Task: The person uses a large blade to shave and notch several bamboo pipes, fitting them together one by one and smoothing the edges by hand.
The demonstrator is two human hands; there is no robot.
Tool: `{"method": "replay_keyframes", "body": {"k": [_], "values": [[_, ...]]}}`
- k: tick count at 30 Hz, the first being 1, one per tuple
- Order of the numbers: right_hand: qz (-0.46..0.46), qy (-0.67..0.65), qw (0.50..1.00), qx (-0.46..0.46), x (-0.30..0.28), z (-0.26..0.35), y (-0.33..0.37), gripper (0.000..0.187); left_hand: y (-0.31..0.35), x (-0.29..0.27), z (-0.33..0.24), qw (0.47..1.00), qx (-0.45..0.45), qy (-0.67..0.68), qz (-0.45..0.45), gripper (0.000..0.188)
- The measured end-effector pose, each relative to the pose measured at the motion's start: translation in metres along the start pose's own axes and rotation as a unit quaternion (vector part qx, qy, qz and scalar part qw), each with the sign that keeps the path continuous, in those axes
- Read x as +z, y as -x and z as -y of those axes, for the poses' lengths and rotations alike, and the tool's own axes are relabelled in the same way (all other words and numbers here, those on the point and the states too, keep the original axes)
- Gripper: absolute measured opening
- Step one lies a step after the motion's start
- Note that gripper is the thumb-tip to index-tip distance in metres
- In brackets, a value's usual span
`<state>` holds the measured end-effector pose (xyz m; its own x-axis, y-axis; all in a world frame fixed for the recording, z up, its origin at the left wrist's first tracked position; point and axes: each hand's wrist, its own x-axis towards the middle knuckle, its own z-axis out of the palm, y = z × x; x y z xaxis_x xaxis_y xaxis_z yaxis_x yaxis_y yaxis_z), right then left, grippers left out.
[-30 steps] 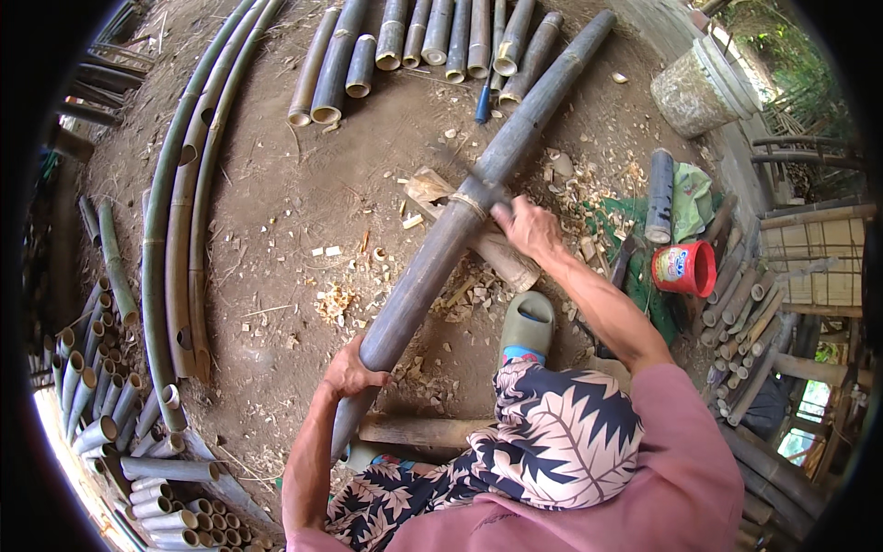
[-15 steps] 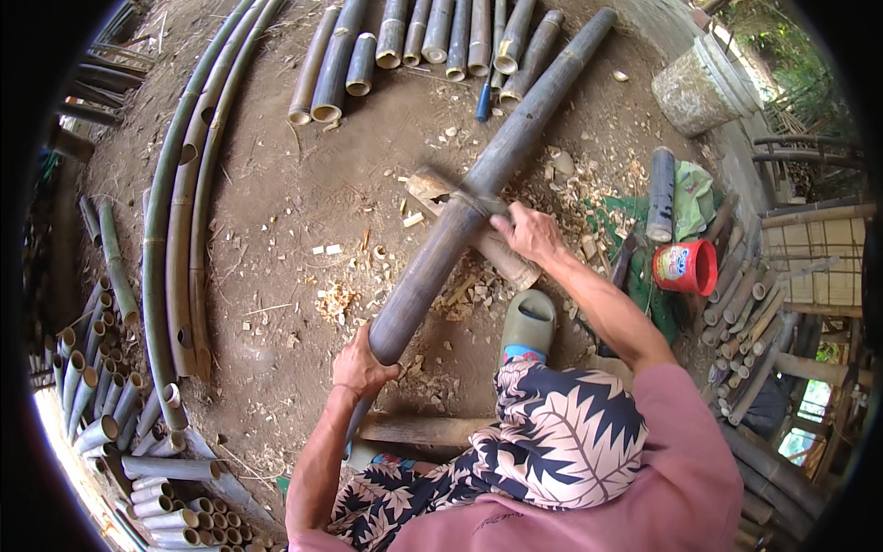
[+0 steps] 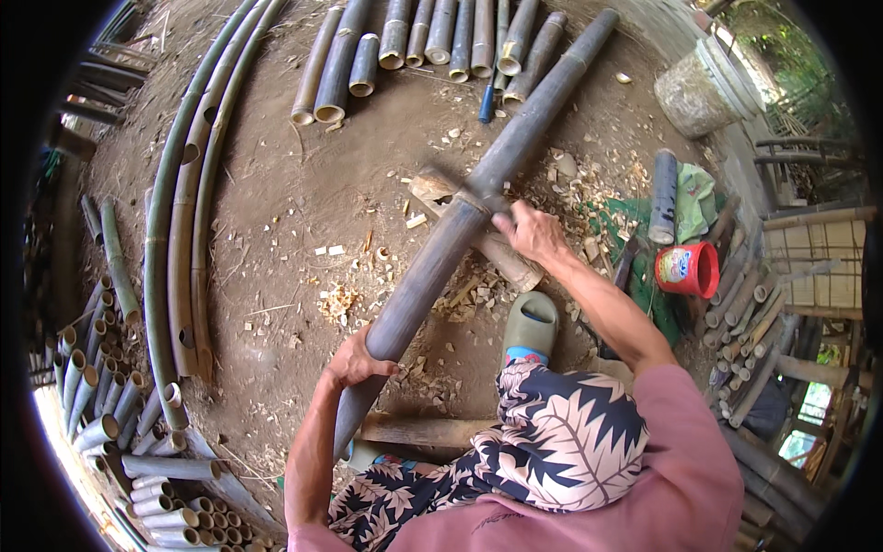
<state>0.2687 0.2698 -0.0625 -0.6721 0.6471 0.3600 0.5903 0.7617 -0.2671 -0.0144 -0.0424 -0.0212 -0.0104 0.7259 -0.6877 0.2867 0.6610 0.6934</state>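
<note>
A long dark bamboo pole (image 3: pixel 428 267) runs slantwise from the far right down to my left side. My left hand (image 3: pixel 355 361) is closed around its near part, thumb lying across the top. In my right hand (image 3: pixel 535 234) is a knife (image 3: pixel 495 203), its dark blade smeared by motion and lying across the pole at a node. Beneath the pole, a short, thick bamboo block (image 3: pixel 509 261) with a hollow at its far end props it up. The knife's handle is mostly hidden by my fingers.
Cut bamboo tubes (image 3: pixel 331 83) lie in a row at the far side, with a blue-handled tool (image 3: pixel 486 103) beside them. Long poles (image 3: pixel 158 230) lie left. A red tub (image 3: pixel 688 269) and a dirty bucket (image 3: pixel 694 92) stand right. Shavings (image 3: pixel 340 304) litter the ground.
My left hand has shifted slightly around the pole, and more of the pole's near end shows below it. The knife stays at the same node, its blade blurred in both frames.
</note>
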Motion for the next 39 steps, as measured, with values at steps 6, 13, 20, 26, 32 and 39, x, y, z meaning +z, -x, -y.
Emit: {"method": "replay_keyframes", "body": {"k": [6, 13, 20, 26, 32, 39], "values": [[0.110, 0.009, 0.984, -0.140, -0.004, 0.009, 0.011, 0.066, -0.003, -0.008, 0.002, 0.987, -0.017, 0.133, 0.086, 0.091], [0.161, 0.003, 0.974, -0.160, -0.010, 0.012, 0.018, 0.061, 0.004, 0.054, -0.023, 0.937, 0.000, -0.264, -0.229, 0.107], [0.089, 0.015, 0.981, -0.172, -0.021, 0.021, 0.005, 0.065, 0.007, 0.064, -0.033, 0.901, -0.013, -0.325, -0.288, 0.091], [0.284, -0.007, 0.959, 0.016, -0.036, 0.032, 0.002, 0.064, 0.005, 0.059, -0.036, 0.913, -0.009, -0.313, -0.261, 0.089], [0.142, -0.021, 0.988, 0.063, -0.013, 0.017, 0.001, 0.060, 0.000, 0.045, -0.044, 0.943, -0.018, -0.269, -0.194, 0.086], [0.115, -0.012, 0.968, 0.221, -0.004, -0.002, -0.007, 0.063, 0.002, 0.036, -0.040, 0.958, -0.036, -0.242, -0.147, 0.097]]}}
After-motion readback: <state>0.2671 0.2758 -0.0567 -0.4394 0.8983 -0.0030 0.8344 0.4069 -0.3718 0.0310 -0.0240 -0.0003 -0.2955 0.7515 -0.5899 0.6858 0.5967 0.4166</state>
